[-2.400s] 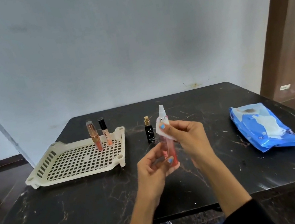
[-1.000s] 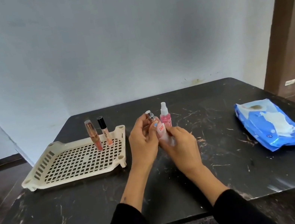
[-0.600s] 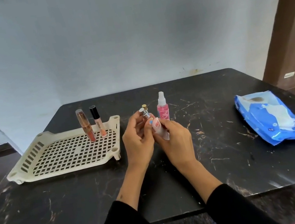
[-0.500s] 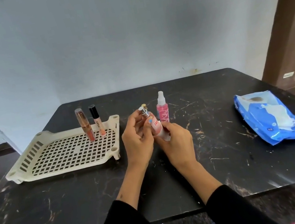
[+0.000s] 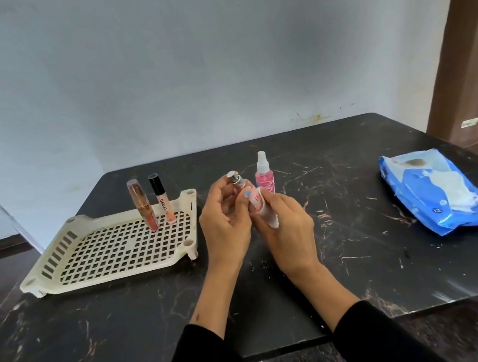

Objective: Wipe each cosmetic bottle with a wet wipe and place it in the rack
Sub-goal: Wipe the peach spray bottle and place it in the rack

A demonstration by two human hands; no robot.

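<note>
The lip gloss tube (image 5: 164, 202) standing in the cream rack (image 5: 109, 251) read "GLOSS" down its side. Above the surface (image 5: 341, 258), near its middle, the left grip (image 5: 225, 218) pinched a small spray bottle (image 5: 240, 184), silver nozzle tilted up toward the far-left corner. The right grip (image 5: 286, 220) clasped a wet wipe (image 5: 264, 211) round its lower body, hiding most of its red lettering.

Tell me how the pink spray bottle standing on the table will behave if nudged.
The tall, narrow pink spray bottle probably tips easily. Its round body would likely roll on the smooth black table. It looks like light plastic.
</note>
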